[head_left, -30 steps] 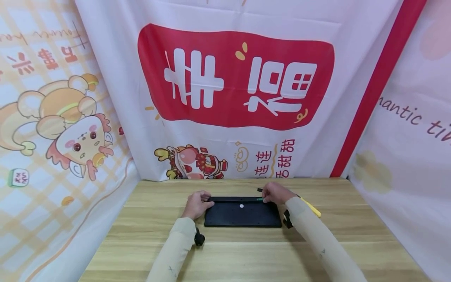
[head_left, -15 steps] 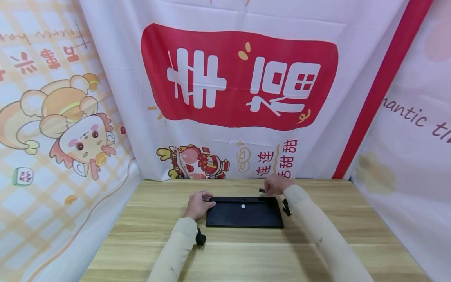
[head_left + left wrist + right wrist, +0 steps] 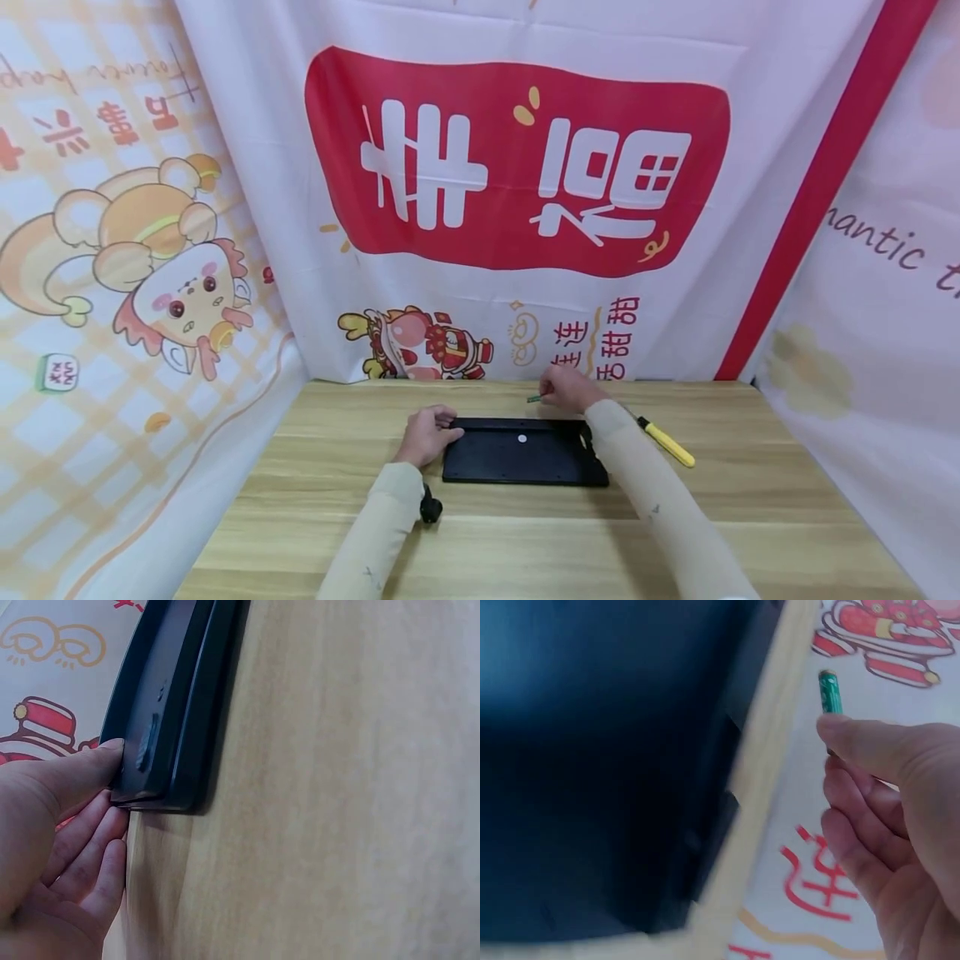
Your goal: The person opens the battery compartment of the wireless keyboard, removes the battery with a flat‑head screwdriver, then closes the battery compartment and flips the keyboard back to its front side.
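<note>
A black keyboard [image 3: 495, 458] lies underside up on the wooden table, a small round white sticker [image 3: 522, 438] near its middle. At its far left corner my left hand [image 3: 426, 433] grips the edge, thumb on top and fingers behind; a ribbed foot [image 3: 148, 742] shows beside the thumb in the left wrist view. My right hand [image 3: 566, 389] is beyond the keyboard's far edge and pinches a small green battery [image 3: 830, 691] between thumb and fingers, one end sticking out. In the right wrist view, a gap [image 3: 733, 761] breaks the keyboard's edge.
A screwdriver with a yellow handle [image 3: 670, 443] lies right of the keyboard, partly behind the right forearm. Printed cloth [image 3: 517, 175] hangs at the table's far edge and along both sides. Bare wood [image 3: 525, 542] lies in front of the keyboard.
My right hand has lifted the green battery from the keyboard's far right part and carried it back and left past the far edge. My left hand keeps its grip on the corner.
</note>
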### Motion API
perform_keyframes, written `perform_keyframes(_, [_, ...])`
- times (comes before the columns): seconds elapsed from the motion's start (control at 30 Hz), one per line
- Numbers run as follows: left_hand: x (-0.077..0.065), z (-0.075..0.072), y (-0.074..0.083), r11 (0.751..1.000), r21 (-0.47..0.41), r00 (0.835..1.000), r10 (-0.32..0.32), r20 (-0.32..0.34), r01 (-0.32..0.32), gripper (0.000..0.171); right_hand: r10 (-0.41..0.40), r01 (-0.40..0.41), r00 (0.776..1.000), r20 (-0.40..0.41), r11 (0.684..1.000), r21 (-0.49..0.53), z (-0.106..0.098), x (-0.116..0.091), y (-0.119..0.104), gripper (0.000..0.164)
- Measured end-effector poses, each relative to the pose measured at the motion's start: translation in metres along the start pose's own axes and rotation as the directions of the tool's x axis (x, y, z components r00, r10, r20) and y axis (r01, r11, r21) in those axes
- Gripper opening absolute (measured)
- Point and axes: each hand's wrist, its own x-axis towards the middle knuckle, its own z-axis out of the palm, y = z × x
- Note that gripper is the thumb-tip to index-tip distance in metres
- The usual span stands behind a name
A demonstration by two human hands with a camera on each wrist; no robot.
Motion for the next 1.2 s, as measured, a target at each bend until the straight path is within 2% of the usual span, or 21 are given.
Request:
perform_keyframes(0.17, [0.000,-0.001,0.004,1.000,0.008,1.000,-0.011,-0.015,0.011,0.029,0.058,-0.055,0.996,-0.063,0.998,0.043,0.027,0.004,-0.003,0.007])
perform_keyframes(0.3, [0.001,0.000,0.007,1.000,0.008,1.000,-0.003,-0.015,0.003,0.030,0.140,-0.133,0.985,-0.104,0.988,0.073,0.046,0.004,-0.008,0.010])
perform_keyframes(0.57, [-0.003,0.005,0.007,1.000,-0.003,1.000,-0.006,-0.005,0.006,0.029,0.212,-0.201,0.970,-0.120,0.975,0.096,0.064,0.008,-0.010,0.013])
perform_keyframes(0.87, [-0.002,0.003,0.006,1.000,0.009,1.000,0.008,-0.022,-0.008,0.028,0.201,-0.193,0.974,-0.106,0.978,0.079,0.057,0.009,-0.008,0.010])
perform_keyframes(1.0, [-0.002,0.002,0.005,1.000,0.012,1.000,0.005,-0.022,-0.005,0.028,0.191,-0.184,0.977,-0.096,0.980,0.081,0.042,0.005,-0.002,0.014])
perform_keyframes(1.2, [-0.002,0.001,0.005,1.000,0.010,1.000,-0.002,-0.019,0.002,0.029,0.174,-0.169,0.981,-0.084,0.984,0.061,0.013,-0.005,0.021,0.008])
